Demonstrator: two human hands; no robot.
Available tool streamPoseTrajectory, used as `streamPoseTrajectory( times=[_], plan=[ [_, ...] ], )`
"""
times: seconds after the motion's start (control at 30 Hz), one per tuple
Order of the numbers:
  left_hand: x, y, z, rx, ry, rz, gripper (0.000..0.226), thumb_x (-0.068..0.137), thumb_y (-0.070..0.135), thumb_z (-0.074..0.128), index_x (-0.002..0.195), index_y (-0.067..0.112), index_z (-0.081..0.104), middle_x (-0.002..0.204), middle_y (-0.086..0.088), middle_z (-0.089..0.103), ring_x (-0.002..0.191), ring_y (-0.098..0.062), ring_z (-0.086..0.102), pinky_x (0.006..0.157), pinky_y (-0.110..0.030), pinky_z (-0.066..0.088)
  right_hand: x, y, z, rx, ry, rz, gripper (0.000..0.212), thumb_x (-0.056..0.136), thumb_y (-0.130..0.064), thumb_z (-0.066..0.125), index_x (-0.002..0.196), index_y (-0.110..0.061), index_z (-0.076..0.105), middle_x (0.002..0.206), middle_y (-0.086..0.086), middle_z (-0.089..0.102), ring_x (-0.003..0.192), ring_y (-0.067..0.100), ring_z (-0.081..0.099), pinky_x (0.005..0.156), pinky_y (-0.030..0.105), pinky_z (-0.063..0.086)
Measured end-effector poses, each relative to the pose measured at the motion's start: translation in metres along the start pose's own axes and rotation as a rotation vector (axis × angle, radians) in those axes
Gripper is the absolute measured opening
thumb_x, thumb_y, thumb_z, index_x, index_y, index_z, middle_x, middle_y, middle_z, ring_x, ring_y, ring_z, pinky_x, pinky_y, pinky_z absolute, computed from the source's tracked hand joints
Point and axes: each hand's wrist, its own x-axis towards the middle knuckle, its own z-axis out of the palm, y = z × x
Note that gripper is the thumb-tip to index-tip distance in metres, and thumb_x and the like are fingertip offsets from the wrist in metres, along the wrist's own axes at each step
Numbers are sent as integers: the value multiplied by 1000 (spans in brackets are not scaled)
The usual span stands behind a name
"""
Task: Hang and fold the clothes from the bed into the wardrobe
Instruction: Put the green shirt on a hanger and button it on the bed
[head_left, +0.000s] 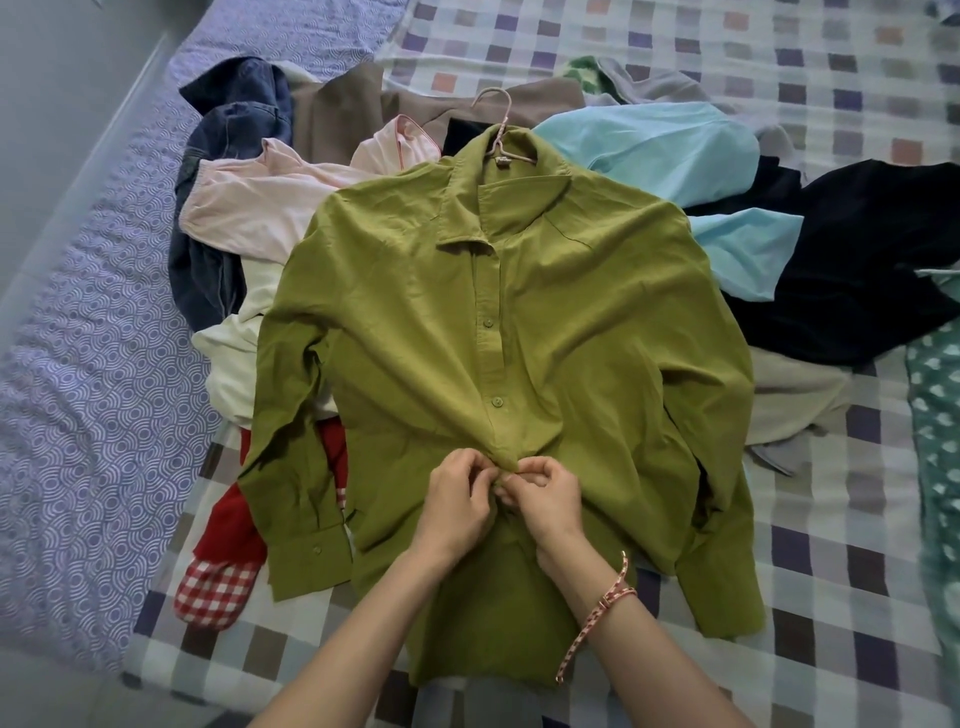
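Note:
An olive-green long-sleeved shirt lies face up on the bed, spread over a pile of clothes. A pink hanger sits inside its collar, hook pointing away from me. My left hand and my right hand meet at the shirt's button placket, low on the front. Both pinch the green fabric there, fingers curled. Two buttons above them look fastened. A red and white cord bracelet hangs on my right wrist.
Under and around the shirt lie a pale pink garment, denim, a light blue shirt, a black garment, a red checked piece and a brown one. A checked blanket covers the bed; purple sheet at left.

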Motion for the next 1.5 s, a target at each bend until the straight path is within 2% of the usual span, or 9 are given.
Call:
streamPoseTrajectory(
  times=[0.17, 0.37, 0.5, 0.57, 0.67, 0.9, 1.0, 1.2, 1.5],
  plan=[
    [0, -8, 3, -58, 7, -1, 10, 90, 7, 55, 81, 11, 58, 79, 2, 56, 75, -4, 51, 67, -12, 42, 2, -8, 3, 120, -10, 188, 24, 82, 13, 53, 86, -10, 46, 68, 10, 55, 58, 16, 53, 56, 23, 46],
    [-1, -5, 10, -225, -106, -204, 4, 92, 16, 56, 94, 13, 53, 100, -6, 55, 90, -13, 52, 79, -11, 40, 6, -18, -21, -177, -207, 68, 21, 85, 11, 56, 101, -1, 50, 70, 6, 56, 55, 11, 52, 46, 12, 46],
    [-22, -3, 23, -106, -202, -163, 55, 88, 31, 60, 133, 13, 34, 121, 10, 38, 116, -7, 40, 101, -23, 35, 3, -17, -26, -236, -175, 17, 19, 85, 9, 55, 98, -5, 52, 75, 5, 58, 61, 10, 54, 46, 11, 44],
    [-28, -9, 30, -59, -182, -185, 66, 83, 36, 65, 135, 13, 33, 125, 9, 41, 118, -10, 42, 105, -31, 36, 1, -16, -27, -258, -191, 9, 19, 85, 7, 57, 93, -10, 53, 75, 4, 59, 62, 10, 55, 48, 13, 45],
    [-28, -14, 37, -47, -187, -246, 48, 81, 32, 66, 122, 15, 48, 119, -4, 58, 111, -20, 54, 97, -39, 44, -2, -14, -29, -225, -210, -4, 19, 85, 7, 57, 91, -11, 53, 72, 4, 59, 58, 10, 54, 47, 12, 45],
    [-25, -8, 25, -179, -223, -284, 5, 88, 19, 60, 84, 19, 64, 74, 9, 63, 71, -7, 58, 61, -18, 45, -3, -12, -44, -195, -174, -77, 14, 85, 5, 59, 86, -9, 57, 74, 7, 64, 56, 6, 58, 52, 14, 47],
    [-28, -8, 14, -350, -208, -354, 32, 87, 17, 64, 59, 22, 50, 47, 16, 47, 47, 4, 43, 46, -11, 31, -9, 0, -51, -396, -269, -97, 16, 85, 5, 57, 82, -11, 58, 75, 5, 64, 59, 4, 59, 57, 16, 48],
    [-42, -11, -2, -576, -234, -499, 14, 86, 17, 64, 72, 15, 64, 62, 8, 64, 58, -2, 59, 52, -11, 43, -23, 30, -48, -762, -282, -247, 11, 88, -12, 62, 95, -19, 57, 88, -5, 58, 76, 2, 53, 67, 11, 45],
    [-75, -7, 3, -621, -60, -591, 12, 90, 16, 60, 85, 8, 67, 77, -2, 68, 73, -12, 61, 56, -12, 47, -40, 38, -51, -745, -322, -396, 12, 85, -12, 67, 91, -17, 58, 87, -2, 63, 79, 6, 59, 73, 12, 49]
  ],
)
